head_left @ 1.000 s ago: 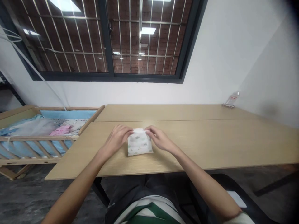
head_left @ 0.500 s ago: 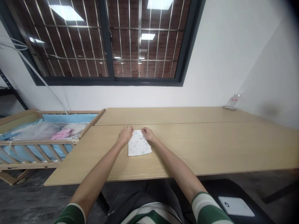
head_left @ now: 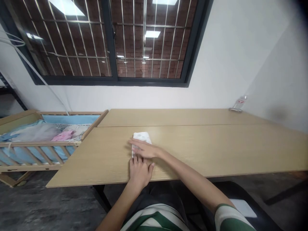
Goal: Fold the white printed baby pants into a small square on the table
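Note:
A small folded white cloth [head_left: 141, 136] with a faint print lies flat on the wooden table [head_left: 204, 147], near its front edge. Across the middle of the cloth lies my right hand [head_left: 144, 149], palm down and fingers stretched to the left. Just below it, my left hand [head_left: 140, 170] rests with fingers spread, its fingertips at the near edge of the cloth. Both hands are open and grip nothing. Much of the cloth's middle and near part is hidden under them.
To the left stands a wooden crib [head_left: 43, 145] with blue lining, pink cloth and white netting. A clear bottle [head_left: 241, 101] stands at the table's far right corner. A white flat device [head_left: 244, 208] lies on a black chair [head_left: 231, 189] at lower right.
Both hands have let go of the cloth's far corners. My right hand has moved left over the cloth, and my left hand has come down to its near edge.

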A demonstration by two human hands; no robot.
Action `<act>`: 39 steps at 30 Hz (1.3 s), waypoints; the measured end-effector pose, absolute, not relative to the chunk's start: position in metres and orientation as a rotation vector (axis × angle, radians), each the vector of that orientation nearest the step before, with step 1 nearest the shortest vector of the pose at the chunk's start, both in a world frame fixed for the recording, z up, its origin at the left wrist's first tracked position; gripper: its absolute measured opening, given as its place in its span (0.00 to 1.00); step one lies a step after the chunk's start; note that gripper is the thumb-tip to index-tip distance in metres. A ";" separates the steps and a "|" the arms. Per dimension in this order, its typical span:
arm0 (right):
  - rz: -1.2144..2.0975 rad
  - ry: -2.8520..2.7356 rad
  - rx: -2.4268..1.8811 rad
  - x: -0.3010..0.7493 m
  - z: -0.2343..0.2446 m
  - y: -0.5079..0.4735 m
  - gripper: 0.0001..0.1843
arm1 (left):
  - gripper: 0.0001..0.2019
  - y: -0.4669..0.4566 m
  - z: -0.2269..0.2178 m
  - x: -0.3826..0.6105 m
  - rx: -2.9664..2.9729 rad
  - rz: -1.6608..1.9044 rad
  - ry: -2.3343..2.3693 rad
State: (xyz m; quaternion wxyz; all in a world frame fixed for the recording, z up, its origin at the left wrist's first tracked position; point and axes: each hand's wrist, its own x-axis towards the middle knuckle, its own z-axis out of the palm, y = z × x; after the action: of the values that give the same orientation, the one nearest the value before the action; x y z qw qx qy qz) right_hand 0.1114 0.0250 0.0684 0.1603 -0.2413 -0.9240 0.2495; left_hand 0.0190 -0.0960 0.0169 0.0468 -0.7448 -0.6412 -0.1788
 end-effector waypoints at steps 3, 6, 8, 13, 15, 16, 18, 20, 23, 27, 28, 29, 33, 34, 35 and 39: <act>0.819 -2.798 -0.568 0.106 0.067 -0.001 0.36 | 0.26 -0.098 0.011 0.015 -2.287 -0.600 -1.955; 0.882 -2.852 -0.570 0.106 0.057 -0.003 0.35 | 0.26 -0.102 0.008 0.010 -2.296 -0.632 -1.933; 0.867 -2.861 -0.648 0.109 0.048 0.009 0.34 | 0.26 -0.106 0.007 0.008 -2.281 -0.634 -1.928; 0.610 -2.871 -0.851 0.116 0.032 0.059 0.34 | 0.26 -0.106 0.004 0.008 -2.267 -0.623 -1.920; 0.511 -2.874 -0.906 0.119 0.028 0.080 0.36 | 0.28 -0.105 0.002 0.008 -2.263 -0.634 -1.929; 0.477 -2.865 -0.932 0.120 0.027 0.089 0.36 | 0.28 -0.104 0.001 0.008 -2.262 -0.640 -1.929; 0.441 -2.836 -0.980 0.122 0.025 0.105 0.38 | 0.28 -0.103 0.000 0.008 -2.260 -0.647 -1.920; 0.425 -2.801 -1.035 0.124 0.023 0.116 0.39 | 0.28 -0.103 -0.001 0.007 -2.250 -0.644 -1.907; 0.432 -2.780 -1.097 0.124 0.022 0.126 0.41 | 0.28 -0.103 -0.001 0.008 -2.240 -0.613 -1.898; 0.451 -2.775 -1.119 0.124 0.021 0.128 0.41 | 0.28 -0.103 0.002 0.006 -2.265 -0.590 -1.893; 0.457 -2.758 -1.129 0.125 0.022 0.126 0.41 | 0.27 -0.103 0.003 0.004 -2.280 -0.592 -1.884; 0.465 -2.732 -1.140 0.127 0.024 0.124 0.41 | 0.27 -0.102 0.003 0.000 -2.302 -0.597 -1.868; 0.465 -2.611 -1.144 0.145 0.035 0.104 0.43 | 0.22 -0.092 -0.001 -0.028 -2.463 -0.675 -1.753; 0.433 -2.596 -1.119 0.151 0.038 0.097 0.42 | 0.21 -0.088 -0.002 -0.038 -2.498 -0.714 -1.727; 0.394 -2.588 -1.082 0.156 0.041 0.088 0.41 | 0.20 -0.083 -0.003 -0.047 -2.524 -0.755 -1.702; 0.335 -2.625 -0.953 0.172 0.054 0.044 0.30 | 0.14 -0.061 0.000 -0.073 -2.602 -0.794 -1.565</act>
State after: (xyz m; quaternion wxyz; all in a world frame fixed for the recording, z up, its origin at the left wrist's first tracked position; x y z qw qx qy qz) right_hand 0.1721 0.0444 0.0535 0.1639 -0.3342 -0.9207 0.1176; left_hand -0.0728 -0.0609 0.0003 0.0016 -0.8291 -0.4986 -0.2530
